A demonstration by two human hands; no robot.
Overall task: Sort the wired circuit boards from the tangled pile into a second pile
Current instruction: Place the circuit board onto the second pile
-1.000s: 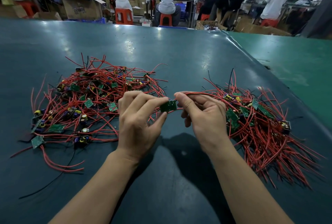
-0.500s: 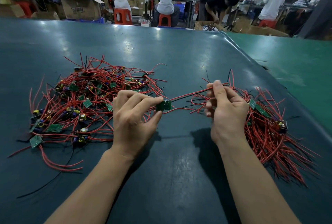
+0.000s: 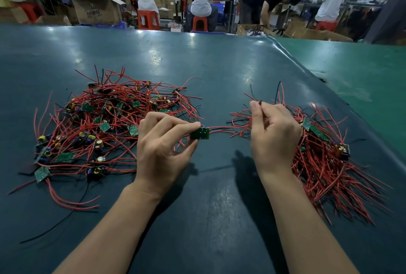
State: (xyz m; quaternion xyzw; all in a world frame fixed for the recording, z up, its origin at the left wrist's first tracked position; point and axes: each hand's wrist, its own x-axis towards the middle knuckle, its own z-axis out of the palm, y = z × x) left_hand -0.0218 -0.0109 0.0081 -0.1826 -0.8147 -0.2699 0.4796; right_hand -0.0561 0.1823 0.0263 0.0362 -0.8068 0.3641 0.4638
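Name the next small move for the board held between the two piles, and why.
Probably carry the board rightward onto the right pile. The left hand pinches it, the right hand grips its red wires, stretched clear of the tangled left pile.

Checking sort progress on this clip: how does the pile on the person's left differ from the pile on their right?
The left pile is a loose tangle with wires looping every way; the right pile has its wires mostly combed toward the near right. Many green boards and components show in the left pile; few show in the right pile. Both hold red and black wired circuit boards on the dark table.
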